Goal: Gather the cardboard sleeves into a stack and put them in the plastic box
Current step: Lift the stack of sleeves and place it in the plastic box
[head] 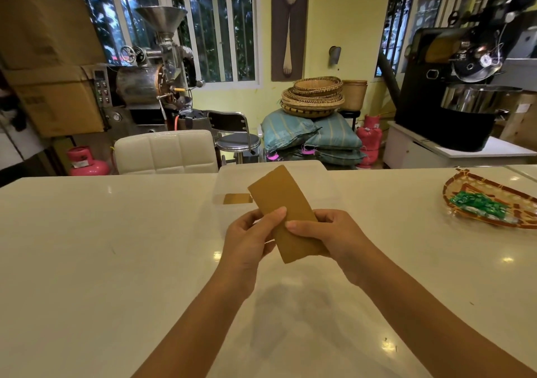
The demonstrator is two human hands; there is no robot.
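Observation:
A stack of brown cardboard sleeves [283, 203] is held flat and tilted above the white table, its far end leaning away to the left. My left hand [251, 236] grips its left edge with the thumb on top. My right hand [325, 236] grips its right edge, thumb on top too. Just beyond the hands stands the clear plastic box [232, 178], and the stack's far end reaches over it. Another brown sleeve [237, 199] shows through the box's left front side.
The white table [116, 247] spreads around the hands. A woven tray [494, 200] with green packets sits at the right edge. A white padded chair [165, 152] stands behind the table on the left. Roasting machines, baskets and sacks fill the room beyond.

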